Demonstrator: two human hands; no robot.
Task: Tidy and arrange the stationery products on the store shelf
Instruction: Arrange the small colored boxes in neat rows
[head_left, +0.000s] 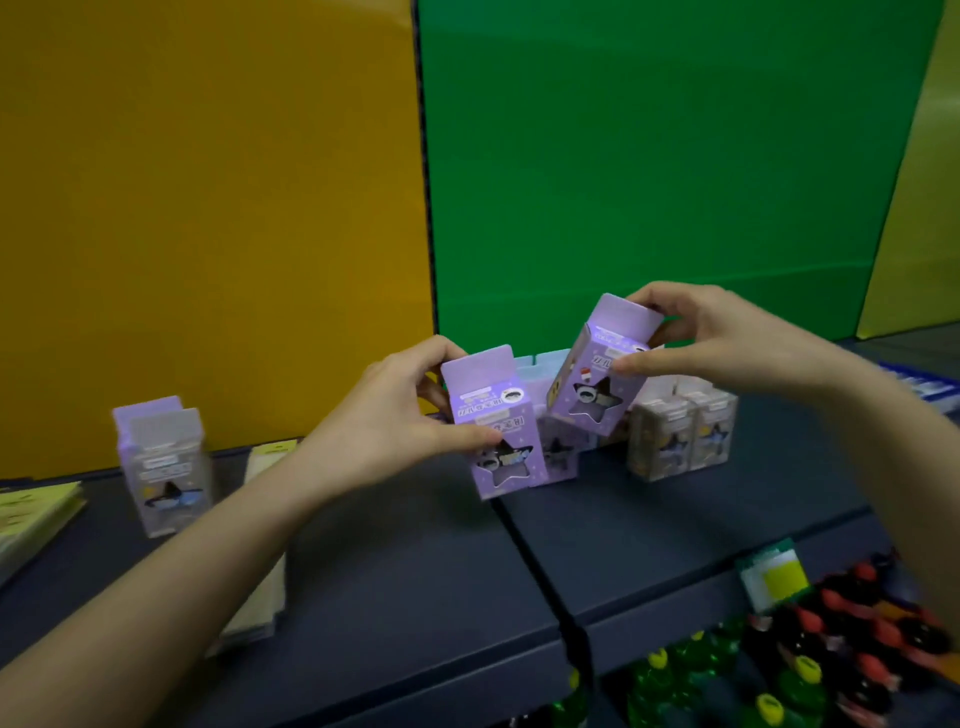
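Observation:
My left hand (387, 421) grips a purple carton with a star window (493, 415), held just above the dark shelf (395, 561) and leaning slightly. My right hand (727, 332) holds a second purple carton (597, 384) higher up, tilted to the left. Behind and below them stand more purple cartons (558, 452) and pale blue ones (540, 364), partly hidden. Two pale beige cartons (680, 436) stand side by side to the right. Another purple carton (163, 462) stands alone at the left.
Yellow (208, 208) and green (649, 156) panels back the shelf. Flat yellow packs (31, 514) lie at the far left, beige packs (260, 597) under my left forearm. A price tag (774, 577) hangs on the shelf edge; green and red-black items (831, 639) fill the lower shelf.

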